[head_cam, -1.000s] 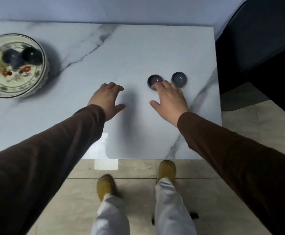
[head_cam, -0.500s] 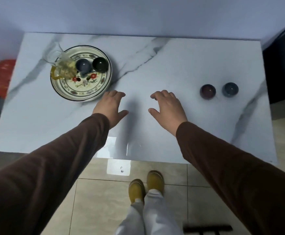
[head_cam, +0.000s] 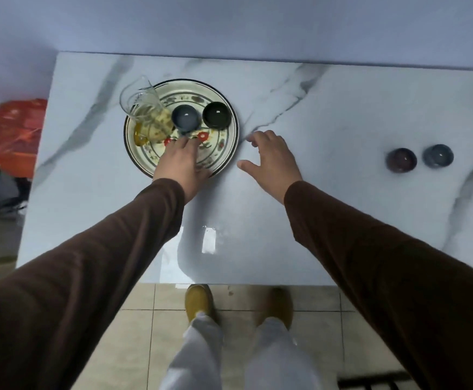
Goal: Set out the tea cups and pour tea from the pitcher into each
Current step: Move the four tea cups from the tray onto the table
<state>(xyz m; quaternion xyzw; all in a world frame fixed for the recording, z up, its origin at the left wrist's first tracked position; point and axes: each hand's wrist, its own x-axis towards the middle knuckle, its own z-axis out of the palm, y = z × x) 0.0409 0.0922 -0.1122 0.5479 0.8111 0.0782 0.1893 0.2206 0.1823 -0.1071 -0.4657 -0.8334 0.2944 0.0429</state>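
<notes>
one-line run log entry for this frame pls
stage: setting out cups | left hand: open, over plate | right hand: open, beside plate | on plate: pitcher, two cups | on table: two cups

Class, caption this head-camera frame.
Both hands, left and right, reach toward the plate holding pitcher and two cups.

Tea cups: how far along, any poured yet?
Done: two cups, the maroon cup and blue-grey cup, stand on the table at right. In hand: nothing; left hand reaches over the plate, right hand open beside it. Left: two cups still on the plate; glass pitcher untouched, pouring apparently not started.
</notes>
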